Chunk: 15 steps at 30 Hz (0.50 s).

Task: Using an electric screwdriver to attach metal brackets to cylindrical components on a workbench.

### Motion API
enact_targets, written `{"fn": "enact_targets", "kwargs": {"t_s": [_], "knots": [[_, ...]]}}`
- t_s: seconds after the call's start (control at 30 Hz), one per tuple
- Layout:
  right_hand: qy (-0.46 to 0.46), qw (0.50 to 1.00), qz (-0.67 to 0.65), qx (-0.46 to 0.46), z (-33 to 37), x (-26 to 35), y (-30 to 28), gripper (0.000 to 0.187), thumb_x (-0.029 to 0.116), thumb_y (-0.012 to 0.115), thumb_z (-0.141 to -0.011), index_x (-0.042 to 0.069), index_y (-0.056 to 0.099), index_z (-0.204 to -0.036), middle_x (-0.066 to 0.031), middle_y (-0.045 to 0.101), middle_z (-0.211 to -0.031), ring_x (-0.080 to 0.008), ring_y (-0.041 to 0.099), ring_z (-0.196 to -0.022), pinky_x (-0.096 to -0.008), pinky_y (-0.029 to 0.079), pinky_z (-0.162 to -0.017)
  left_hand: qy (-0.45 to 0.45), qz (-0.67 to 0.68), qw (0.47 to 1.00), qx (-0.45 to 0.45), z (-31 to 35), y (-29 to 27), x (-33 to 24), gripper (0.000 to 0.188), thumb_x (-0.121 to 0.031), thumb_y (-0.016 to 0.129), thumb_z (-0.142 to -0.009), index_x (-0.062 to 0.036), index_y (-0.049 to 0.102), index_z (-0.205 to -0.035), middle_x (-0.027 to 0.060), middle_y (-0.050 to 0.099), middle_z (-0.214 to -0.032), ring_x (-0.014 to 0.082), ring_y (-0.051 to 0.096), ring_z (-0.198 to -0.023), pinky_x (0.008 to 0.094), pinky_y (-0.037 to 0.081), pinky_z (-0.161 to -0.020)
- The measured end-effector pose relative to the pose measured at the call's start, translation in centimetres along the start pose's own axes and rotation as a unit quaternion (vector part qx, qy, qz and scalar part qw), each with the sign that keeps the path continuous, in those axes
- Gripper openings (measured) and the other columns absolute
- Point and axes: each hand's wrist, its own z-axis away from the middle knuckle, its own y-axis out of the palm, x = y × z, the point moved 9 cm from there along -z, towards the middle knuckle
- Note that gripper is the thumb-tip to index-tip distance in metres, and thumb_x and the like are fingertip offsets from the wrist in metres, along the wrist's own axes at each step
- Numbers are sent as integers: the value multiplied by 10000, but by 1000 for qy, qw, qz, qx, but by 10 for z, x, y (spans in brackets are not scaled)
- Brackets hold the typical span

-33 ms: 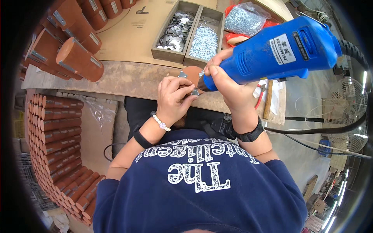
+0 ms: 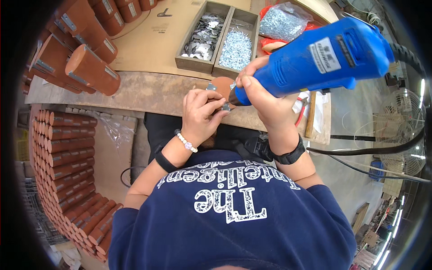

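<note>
My right hand [image 2: 265, 96] is wrapped round the narrow front of a blue corded power driver [image 2: 297, 60], held slanting with its dark nose low. That nose comes down over a reddish-brown round piece [image 2: 222, 83] at the bench edge. Small metal plates [image 2: 211, 86] sit around the round face. My left hand [image 2: 200, 105] lies over its near left side, thumb and fingers drawn together beside the driver's nose and another metal plate [image 2: 226, 107]. Whatever the left fingertips pinch is hidden, and so is the driver's tip.
Ahead stand two wooden trays, one with flat metal plates [image 2: 204, 38], the other with screws [image 2: 236, 49]. A bag of screws [image 2: 285, 20] lies right of them. Reddish-brown cylinders [image 2: 92, 69] stand at left, with more stacked [image 2: 72, 144] below. Red-handled pliers [image 2: 301, 110] lie at right.
The blue power driver has rolled very slightly in my right hand. Both hands and the round piece look the same.
</note>
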Motion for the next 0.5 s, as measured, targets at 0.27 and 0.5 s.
{"fn": "enact_targets", "kwargs": {"t_s": [0.27, 0.5], "knots": [[-28, 999, -32, -3, -4, 0, -3, 428, -60, 568, -669, 8, 390, -1052, -55, 540, -703, -126, 548, -623, -263, 460, -580, -6, 0, 1000, 5, -1, 1, 1, 240, -113, 709, -550, -82, 630, -774, 13, 569, -836, 223, 476, -784, 336, 368, -704], [-5, 991, -130, -44, -8, -11, -20, 498, -32, 588, -618, -18, 379, -1070, -54, 551, -664, -95, 534, -583, -231, 439, -545, -2, 13, 1000, 8, -3, -1, -1, 239, -78, 699, -553, -65, 630, -781, 28, 567, -834, 229, 467, -790, 332, 372, -707]]}}
